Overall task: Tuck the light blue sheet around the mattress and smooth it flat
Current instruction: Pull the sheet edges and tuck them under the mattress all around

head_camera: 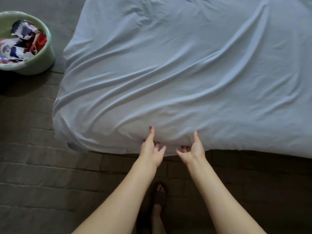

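The light blue sheet (177,73) covers the mattress and lies in long diagonal wrinkles running from the near left corner toward the far right. Both hands are at the mattress's near edge, close together. My left hand (152,150) has its thumb stretched up on top of the sheet, with its fingers spread against the draped side of the sheet. My right hand (194,150) mirrors it, thumb on top and fingers against the lower edge of the cloth. The fingertips are partly hidden under the sheet's hem. The near left corner of the sheet (70,142) bulges loosely.
A pale green plastic basin (42,63) holding patterned red, white and blue cloth (25,41) stands on the floor left of the bed. The floor is dark brick paving (50,166). My sandalled foot (160,195) stands just below the hands.
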